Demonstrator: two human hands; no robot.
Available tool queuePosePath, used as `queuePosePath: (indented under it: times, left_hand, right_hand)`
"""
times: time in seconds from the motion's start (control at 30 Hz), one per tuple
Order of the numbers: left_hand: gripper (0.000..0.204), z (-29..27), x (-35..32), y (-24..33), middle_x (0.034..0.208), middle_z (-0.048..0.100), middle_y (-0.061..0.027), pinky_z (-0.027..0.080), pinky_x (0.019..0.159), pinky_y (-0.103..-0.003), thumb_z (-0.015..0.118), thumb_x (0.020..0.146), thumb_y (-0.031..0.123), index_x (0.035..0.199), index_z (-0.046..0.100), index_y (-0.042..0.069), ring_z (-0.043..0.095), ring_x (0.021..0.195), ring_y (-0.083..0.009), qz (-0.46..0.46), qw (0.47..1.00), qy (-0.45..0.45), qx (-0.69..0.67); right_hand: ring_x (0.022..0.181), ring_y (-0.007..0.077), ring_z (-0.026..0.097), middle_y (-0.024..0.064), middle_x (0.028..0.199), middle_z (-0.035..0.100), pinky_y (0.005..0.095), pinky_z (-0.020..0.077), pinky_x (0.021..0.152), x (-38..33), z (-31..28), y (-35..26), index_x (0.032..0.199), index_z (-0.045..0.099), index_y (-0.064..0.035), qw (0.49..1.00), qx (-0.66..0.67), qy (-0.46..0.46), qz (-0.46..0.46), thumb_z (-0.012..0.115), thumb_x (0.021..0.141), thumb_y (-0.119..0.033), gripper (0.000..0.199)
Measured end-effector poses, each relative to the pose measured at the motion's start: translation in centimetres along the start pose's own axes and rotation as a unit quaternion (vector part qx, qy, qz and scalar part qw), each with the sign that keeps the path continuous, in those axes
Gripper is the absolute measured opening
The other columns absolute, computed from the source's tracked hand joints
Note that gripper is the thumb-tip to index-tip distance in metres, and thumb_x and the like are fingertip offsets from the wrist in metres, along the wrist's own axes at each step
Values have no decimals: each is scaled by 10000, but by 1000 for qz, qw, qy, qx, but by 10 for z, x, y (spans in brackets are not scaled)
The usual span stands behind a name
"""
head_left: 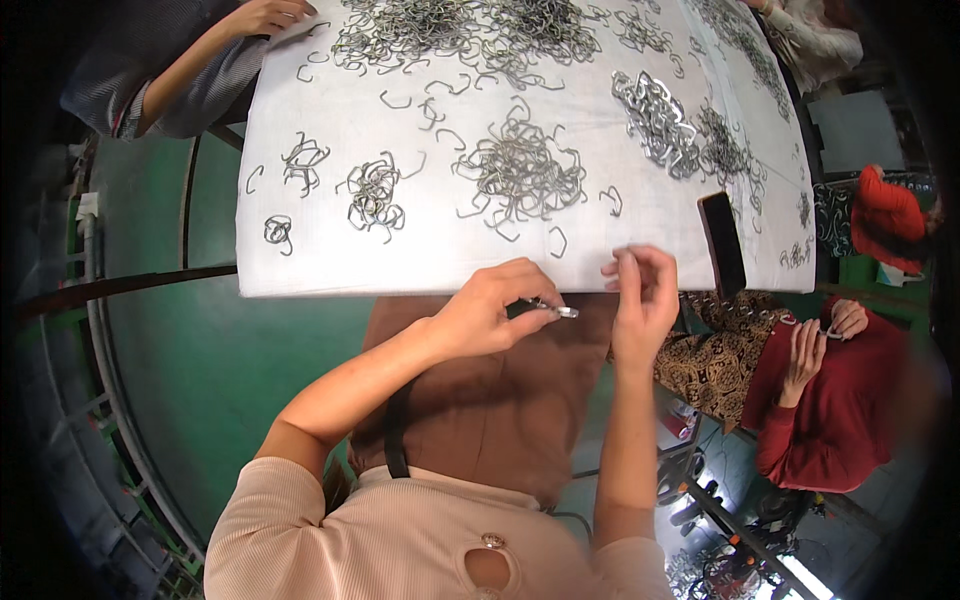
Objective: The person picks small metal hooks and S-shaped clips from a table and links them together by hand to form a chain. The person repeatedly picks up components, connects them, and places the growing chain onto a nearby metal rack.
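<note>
My left hand [490,305] is closed around a small metal piece [560,312] that sticks out to the right of its fingers, just below the table's near edge. My right hand [640,290] is raised beside it with fingertips pinched on a thin wire clip [622,252] at the table edge. Directly beyond both hands lies a large tangled pile of bent wire clips [520,170] on the white table [320,270]. Single loose clips [556,240] lie near the edge.
Smaller clip clusters [372,192] lie to the left, and a heap of shinier linked pieces [655,120] to the right. A dark phone [722,243] rests near the table's right edge. Another person's arm [200,60] reaches in at far left; a person in red [830,390] sits at right.
</note>
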State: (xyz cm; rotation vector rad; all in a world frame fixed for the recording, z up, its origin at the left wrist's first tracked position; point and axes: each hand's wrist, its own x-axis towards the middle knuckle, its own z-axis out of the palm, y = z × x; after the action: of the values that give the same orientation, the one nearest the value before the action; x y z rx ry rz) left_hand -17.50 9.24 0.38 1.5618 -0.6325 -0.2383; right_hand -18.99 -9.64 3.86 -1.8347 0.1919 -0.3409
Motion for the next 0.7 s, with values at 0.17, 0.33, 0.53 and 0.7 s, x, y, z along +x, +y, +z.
queuePosePath:
  times: [0.17,0.33,0.53,0.7]
  left_hand:
    - [146,-7,1,-28,908,636,-106,488,787,-356,684,783,19,922,641,24,609,864,-272,-4,999,-41,-20]
    - [152,-12,3,-33,917,636,-101,487,791,-358,681,777,22,923,639,26,602,878,-280,9,997,-61,-47]
    - [125,-10,2,-39,908,628,-88,481,780,-370,666,798,30,918,634,34,587,873,-279,47,996,-46,-64]
    - [117,-10,0,-41,912,610,-84,478,774,-375,656,813,46,927,628,35,577,864,-280,56,995,-48,-68]
  right_hand:
    - [841,227,642,92,921,644,328,506,714,96,59,-10,949,624,-20,970,-142,-153,-124,584,872,-38,89]
    - [1043,307,588,119,1115,621,395,478,865,178,133,8,1052,632,-49,905,-282,-220,-231,584,876,-95,188]
    - [1194,287,500,96,1289,539,416,391,1004,192,151,38,1205,592,-149,820,-421,-237,-307,632,857,-170,351]
    - [1017,284,562,77,1046,608,404,443,872,191,152,1,1013,658,-117,826,-372,-312,-287,670,809,-146,207]
